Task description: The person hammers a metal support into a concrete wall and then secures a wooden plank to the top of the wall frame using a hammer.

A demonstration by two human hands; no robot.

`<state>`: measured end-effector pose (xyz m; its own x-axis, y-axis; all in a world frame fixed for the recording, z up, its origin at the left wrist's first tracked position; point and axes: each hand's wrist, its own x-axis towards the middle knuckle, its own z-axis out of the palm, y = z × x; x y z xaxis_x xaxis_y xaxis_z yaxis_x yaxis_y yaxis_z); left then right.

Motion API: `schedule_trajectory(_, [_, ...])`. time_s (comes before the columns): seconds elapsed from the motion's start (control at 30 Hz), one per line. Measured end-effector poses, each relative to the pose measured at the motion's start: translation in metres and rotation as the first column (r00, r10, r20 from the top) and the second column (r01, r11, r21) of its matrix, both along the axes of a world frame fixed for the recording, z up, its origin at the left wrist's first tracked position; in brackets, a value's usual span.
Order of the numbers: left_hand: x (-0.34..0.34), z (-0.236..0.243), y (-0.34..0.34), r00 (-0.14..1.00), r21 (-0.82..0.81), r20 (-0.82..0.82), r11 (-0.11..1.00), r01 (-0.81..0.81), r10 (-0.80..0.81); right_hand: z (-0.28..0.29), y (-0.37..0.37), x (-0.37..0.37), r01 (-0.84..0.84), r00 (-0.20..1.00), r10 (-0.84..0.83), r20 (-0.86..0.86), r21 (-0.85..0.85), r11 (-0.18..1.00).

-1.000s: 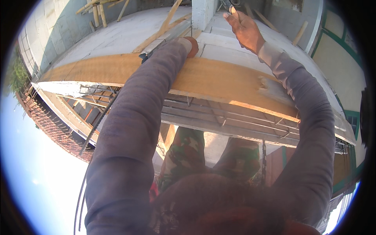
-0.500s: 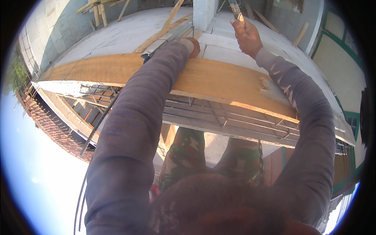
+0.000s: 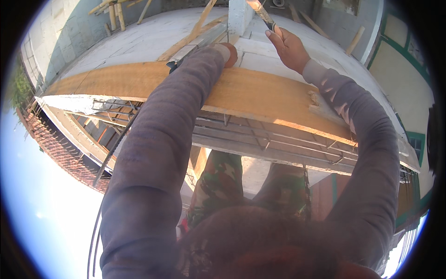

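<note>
My right hand (image 3: 292,50) is raised over the white block surface, closed around a slim long-handled tool (image 3: 265,17). The tool's far end runs out at the top edge, so its head is hidden. Farther left, my left hand (image 3: 231,55) rests at the far edge of a long wooden plank (image 3: 260,90). Its fingers are hidden behind the wrist and sleeve. A metal channel (image 3: 197,44) lies just left of that hand, and a pale blue post (image 3: 238,18) stands beyond it.
Below the plank, steel reinforcing bars (image 3: 251,132) run crosswise in an open beam form. Timber battens (image 3: 203,21) slant across the white blocks (image 3: 134,39). Dark bars (image 3: 109,156) jut out at left, above a tiled roof (image 3: 55,149). A green-trimmed wall (image 3: 399,69) stands at right.
My right hand has shifted slightly left, and the tool in it has tipped further left. The left hand stays in almost the same place by the plank.
</note>
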<state>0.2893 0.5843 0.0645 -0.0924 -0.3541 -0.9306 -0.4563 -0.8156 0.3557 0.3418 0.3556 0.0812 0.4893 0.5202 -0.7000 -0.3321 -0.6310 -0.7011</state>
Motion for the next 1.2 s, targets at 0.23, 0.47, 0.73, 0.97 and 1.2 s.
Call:
schedule_trajectory(0.23, [-0.006,-0.009,0.000,0.994,-0.045,0.012,0.993,0.113,-0.112,0.017,0.013,0.009,0.027,0.999,-0.027,-0.028,0.003,1.000])
schedule_trajectory(0.47, [-0.012,-0.018,0.004,0.999,-0.032,0.051,0.999,0.016,-0.014,-0.017,0.001,-0.002,-0.311,0.948,0.289,-0.135,-0.186,0.932])
schedule_trajectory(0.73, [-0.007,-0.005,0.002,0.999,-0.010,0.044,1.000,0.025,-0.024,0.008,0.011,0.014,0.442,0.892,-0.451,-0.015,0.232,0.867])
schedule_trajectory(0.97, [-0.002,0.005,-0.001,0.997,-0.019,0.025,0.997,0.074,-0.074,0.007,0.012,0.004,-0.028,0.964,-0.004,-0.266,-0.118,0.993])
schedule_trajectory(1.2, [0.003,0.006,-0.003,0.997,-0.024,0.007,0.997,0.076,-0.076,-0.006,0.005,0.007,0.091,0.982,-0.099,-0.158,-0.059,0.994])
